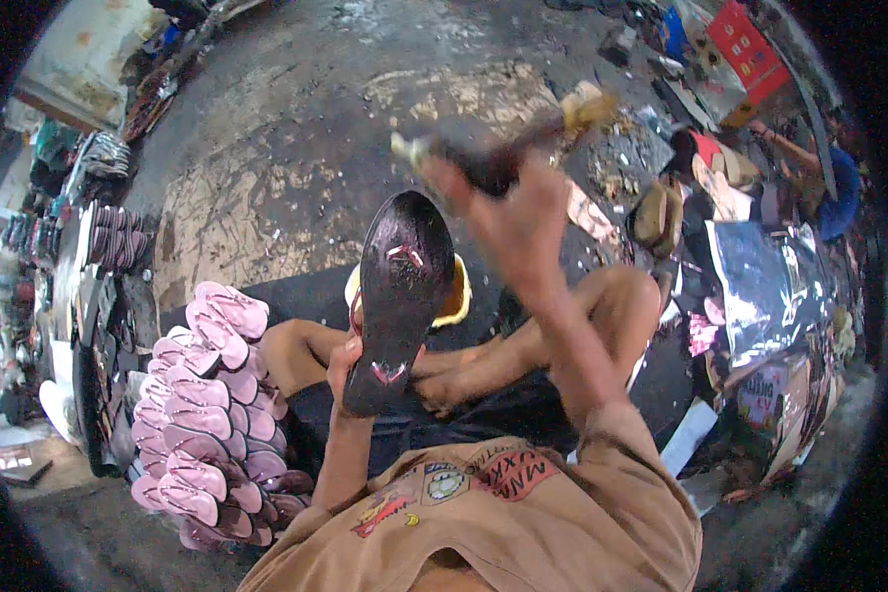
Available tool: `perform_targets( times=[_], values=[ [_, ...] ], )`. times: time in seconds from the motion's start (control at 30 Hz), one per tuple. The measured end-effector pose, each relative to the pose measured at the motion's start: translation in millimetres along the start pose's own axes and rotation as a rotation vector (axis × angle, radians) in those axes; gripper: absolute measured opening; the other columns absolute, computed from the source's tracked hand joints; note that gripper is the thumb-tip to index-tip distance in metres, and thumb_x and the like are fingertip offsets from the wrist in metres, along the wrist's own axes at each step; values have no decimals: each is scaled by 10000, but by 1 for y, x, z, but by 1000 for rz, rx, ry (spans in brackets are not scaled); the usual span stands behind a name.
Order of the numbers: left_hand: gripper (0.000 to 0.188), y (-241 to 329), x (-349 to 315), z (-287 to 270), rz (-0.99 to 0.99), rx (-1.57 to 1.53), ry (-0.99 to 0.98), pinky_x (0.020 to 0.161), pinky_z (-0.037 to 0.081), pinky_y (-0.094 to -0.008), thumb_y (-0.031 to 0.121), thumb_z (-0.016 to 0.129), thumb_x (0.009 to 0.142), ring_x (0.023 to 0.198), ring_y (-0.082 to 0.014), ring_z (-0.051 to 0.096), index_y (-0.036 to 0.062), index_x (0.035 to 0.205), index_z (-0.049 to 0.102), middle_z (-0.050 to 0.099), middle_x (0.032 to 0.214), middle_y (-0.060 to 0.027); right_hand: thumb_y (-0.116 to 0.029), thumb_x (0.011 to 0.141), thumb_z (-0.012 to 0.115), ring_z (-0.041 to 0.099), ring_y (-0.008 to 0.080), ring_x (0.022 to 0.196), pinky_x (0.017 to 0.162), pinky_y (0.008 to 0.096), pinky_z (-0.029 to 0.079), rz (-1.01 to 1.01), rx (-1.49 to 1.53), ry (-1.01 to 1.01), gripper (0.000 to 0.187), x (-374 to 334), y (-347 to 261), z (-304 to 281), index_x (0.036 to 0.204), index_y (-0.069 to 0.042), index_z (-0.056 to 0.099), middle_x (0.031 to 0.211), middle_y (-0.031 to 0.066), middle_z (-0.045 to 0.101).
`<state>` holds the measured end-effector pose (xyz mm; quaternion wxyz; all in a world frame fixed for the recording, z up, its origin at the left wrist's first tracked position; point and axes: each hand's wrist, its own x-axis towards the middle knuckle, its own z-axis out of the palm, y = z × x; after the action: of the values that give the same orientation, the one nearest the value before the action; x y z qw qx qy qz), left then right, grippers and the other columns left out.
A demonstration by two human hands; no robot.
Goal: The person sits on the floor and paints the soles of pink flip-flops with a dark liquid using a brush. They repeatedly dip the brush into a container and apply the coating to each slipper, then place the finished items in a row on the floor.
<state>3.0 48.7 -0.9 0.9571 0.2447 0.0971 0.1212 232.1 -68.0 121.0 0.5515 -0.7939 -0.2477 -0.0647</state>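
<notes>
My left hand (346, 357) grips the heel end of a dark flip-flop sole (400, 286), held sole-side up with its red strap plugs showing. My right hand (508, 212) is raised above it, blurred, and closed on a dark brush-like tool with a pale tip (523, 138). Under the sole sits a yellow bowl (456, 296). My crossed bare legs (523, 345) lie on a dark mat below.
A tall pile of pink flip-flops (207, 414) stands at my left. More stacked sandals (113, 237) line the far left. Shiny foil sheets (760, 286), boxes and scraps crowd the right, where another person in blue (834, 192) sits. Stained concrete floor (296, 128) stretches ahead.
</notes>
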Motion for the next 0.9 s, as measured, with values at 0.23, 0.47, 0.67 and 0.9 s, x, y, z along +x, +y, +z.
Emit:
perform_targets(
  times=[0.23,0.47,0.67,0.9],
  values=[
    [622,-4,-26,-9,51,346,250,790,597,-431,471,597,950,1012,-289,682,20,1379,602,691,1221,-193,-185,822,911,763,211,854,745,370,587,22,-20,-63,234,-56,31,-9,994,-65,807,915,78,791],
    [785,8,-20,-26,-212,2,-107,870,583,-452,564,705,875,974,-299,704,-6,1399,578,737,1097,-121,-248,841,916,718,169,684,671,329,570,-26,54,-83,249,-17,24,-26,911,-41,797,776,103,767],
    [655,27,-20,-14,-26,55,140,811,605,-443,445,692,918,918,-304,718,-17,1373,594,727,1114,-147,-237,853,901,706,123,775,726,322,562,-186,-46,-269,308,13,26,-10,982,16,784,847,65,786],
    [535,165,232,-73,291,601,323,815,611,-444,360,708,936,913,-300,728,-10,1314,629,736,1087,-135,-285,999,774,605,154,993,876,307,510,230,-43,179,391,-4,83,-47,1266,-10,698,1147,85,675]
  ],
)
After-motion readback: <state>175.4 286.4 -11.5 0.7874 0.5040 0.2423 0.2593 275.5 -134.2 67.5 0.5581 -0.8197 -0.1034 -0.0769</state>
